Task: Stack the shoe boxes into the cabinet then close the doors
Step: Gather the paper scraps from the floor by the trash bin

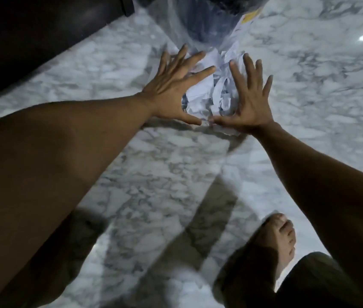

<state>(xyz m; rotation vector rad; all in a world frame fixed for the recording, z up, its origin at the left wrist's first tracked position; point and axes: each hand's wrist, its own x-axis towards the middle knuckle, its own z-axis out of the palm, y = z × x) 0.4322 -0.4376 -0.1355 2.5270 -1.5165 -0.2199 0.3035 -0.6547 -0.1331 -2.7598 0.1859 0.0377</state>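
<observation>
A clear see-through shoe box [211, 94] stands on the marble floor ahead of me, with crumpled white paper inside and a dark shape further back in it. My left hand [174, 90] lies spread against its left side, fingers apart. My right hand [249, 96] is spread against its right side, thumb tip almost touching the left thumb. Neither hand is closed around the box. A dark cabinet [31, 34] fills the upper left; its doors are hard to make out.
White and grey marble floor [165, 174] runs all around. My bare right foot [280, 241] stands at the lower right, with dark shorts beside it. A yellow label [250, 17] shows on the box's far right side.
</observation>
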